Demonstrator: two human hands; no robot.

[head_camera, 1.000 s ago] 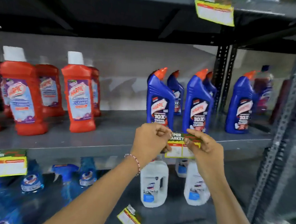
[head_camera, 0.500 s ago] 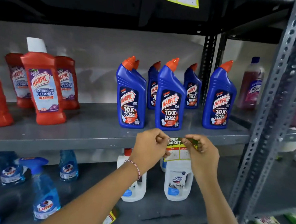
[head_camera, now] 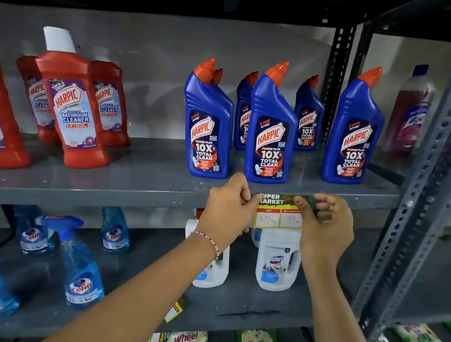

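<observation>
A green, red and yellow price tag (head_camera: 278, 214) with two handwritten white boxes lies against the front lip of the grey metal shelf (head_camera: 110, 195), just below the middle blue Harpic bottle (head_camera: 270, 136). My left hand (head_camera: 229, 211) pinches the tag's upper left corner. At its upper right corner, the thumb of my right hand (head_camera: 324, 231) presses on the tag while the fingers curl behind it. The tag's right edge is hidden by that hand.
Red Harpic bathroom cleaner bottles (head_camera: 71, 106) stand at the left of the same shelf. Below are white Domex bottles (head_camera: 278, 262) and blue Colin sprays (head_camera: 81, 267). A perforated grey upright (head_camera: 418, 184) rises at the right, and Wheel packets (head_camera: 185, 341) lie lowest.
The view has swung right and closer. Both hands stayed on the tag at the shelf lip, and the right hand's fingers have lifted, leaving mostly the thumb on it.
</observation>
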